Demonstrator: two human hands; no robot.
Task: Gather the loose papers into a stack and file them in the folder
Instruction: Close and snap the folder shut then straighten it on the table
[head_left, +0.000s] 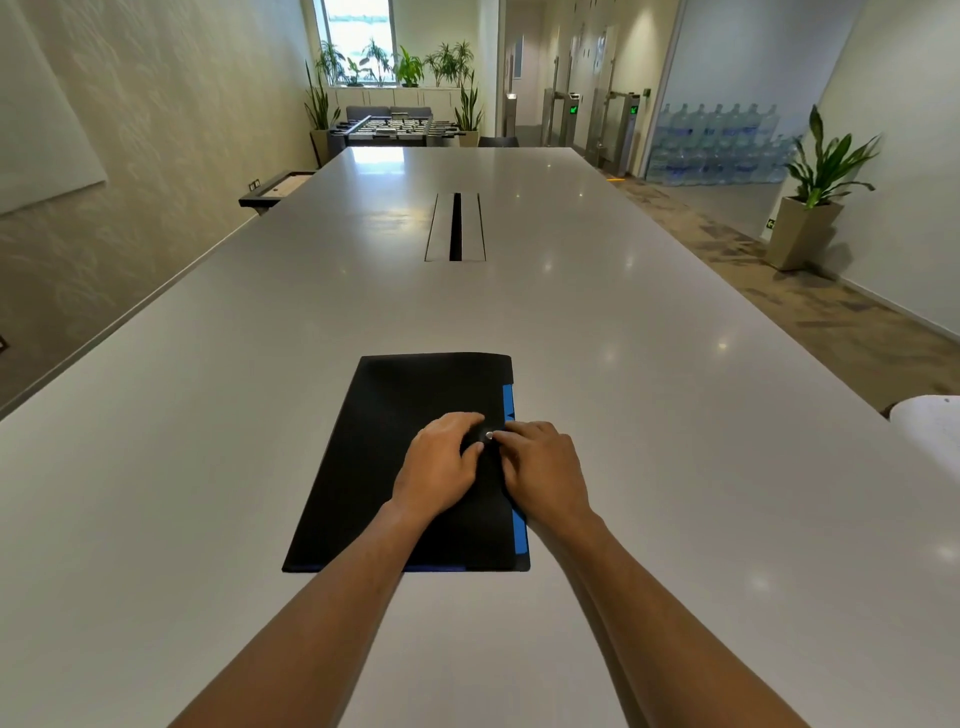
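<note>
A black folder (395, 415) with a blue strip along its right edge lies flat and closed on the long grey table (649, 415), near its front. Both hands rest on the folder's right half. My left hand (441, 465) lies with fingers curled beside a small metal snap button (489, 435). My right hand (543, 467) has its fingertips touching that snap at the flap's edge. No loose papers lie on the table; whether papers are inside the folder is hidden.
A cable slot (456, 227) is set in the table's middle. A white object (930, 431) pokes in at the right edge. Potted plants (810, 208), water bottles and a table-football game stand beyond the table.
</note>
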